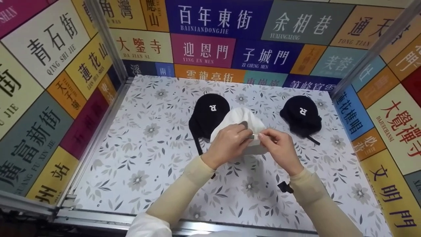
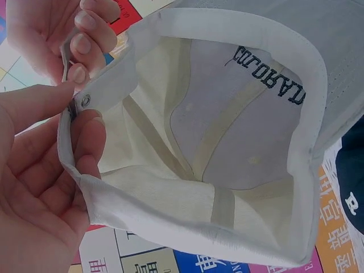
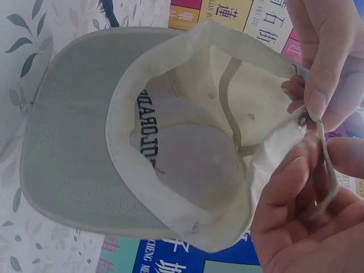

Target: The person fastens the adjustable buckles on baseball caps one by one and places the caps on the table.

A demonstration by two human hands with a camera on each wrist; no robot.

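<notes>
A white baseball cap is held up between both hands, its inside and dark stitched lettering facing the wrist cameras. Its grey brim points away from the hands. My left hand pinches the back band beside a small metal fastener, thumb on one side and fingers on the other. On the other side of that fastener, my right hand grips the narrow strap between thumb and curled fingers. Part of the fastener is hidden under the left fingers.
Left of the white cap lies a black cap with a white letter, a dark strap trailing from it. Another black cap lies at the right. A small black item is by the right sleeve. Printed panels wall the flowered table.
</notes>
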